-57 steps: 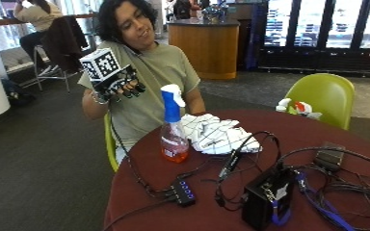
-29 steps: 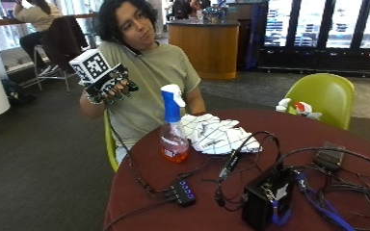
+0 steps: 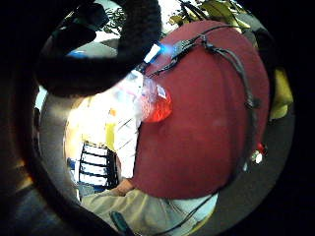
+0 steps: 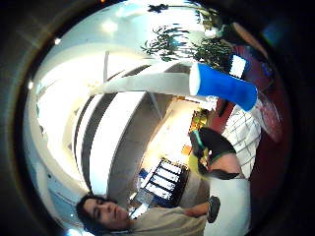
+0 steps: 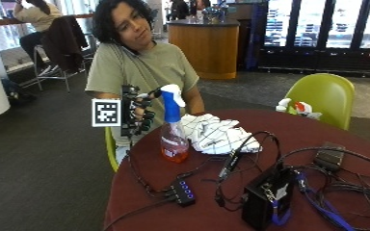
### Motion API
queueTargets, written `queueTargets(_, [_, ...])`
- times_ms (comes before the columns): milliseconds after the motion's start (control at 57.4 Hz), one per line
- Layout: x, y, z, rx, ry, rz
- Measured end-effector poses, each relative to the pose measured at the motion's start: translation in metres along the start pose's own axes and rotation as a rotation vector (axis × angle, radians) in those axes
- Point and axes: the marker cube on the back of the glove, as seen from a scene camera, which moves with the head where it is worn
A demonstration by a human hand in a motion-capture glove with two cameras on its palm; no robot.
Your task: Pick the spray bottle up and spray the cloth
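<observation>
A clear spray bottle [image 5: 172,132] with orange liquid and a blue-and-white trigger head stands upright near the round maroon table's [image 5: 204,211] edge, in front of the seated person. A white cloth [image 5: 217,134] with a thin dark check lies crumpled just beside it. My gloved right hand [image 5: 140,111] hovers level with the bottle's neck, on the side away from the cloth, fingers spread toward it and holding nothing. The palm views show the bottle [image 3: 153,101] close by, its blue head [image 4: 224,88] large, and the cloth [image 4: 244,132] on the table.
A black box [image 5: 265,199], a small hub [image 5: 182,192] and several tangled cables [image 5: 326,178] cover the table's near half. A green chair [image 5: 323,96] stands behind the table, with a small white-and-red object [image 5: 295,107] at the table's far edge.
My gloved hand has come down from shoulder height and moved in toward the bottle; it is now beside the bottle's neck. Bottle and cloth have not moved.
</observation>
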Motion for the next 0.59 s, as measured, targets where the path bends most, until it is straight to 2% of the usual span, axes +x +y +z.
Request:
queueTargets(87, [0.009, -0.014, 0.020, -0.070, 0.011, -0.154])
queueTargets(174, [0.002, -0.035, 0.042, -0.009, -0.010, -0.007])
queueTargets(244, [0.002, -0.050, 0.057, 0.119, 0.011, -0.072])
queueTargets(418, [0.000, -0.067, 0.078, 0.222, 0.143, -0.179])
queueTargets(522, [0.003, -0.088, 0.087, 0.274, 0.151, -0.152])
queueTargets(592, [0.009, -0.094, 0.089, 0.211, 0.147, -0.113])
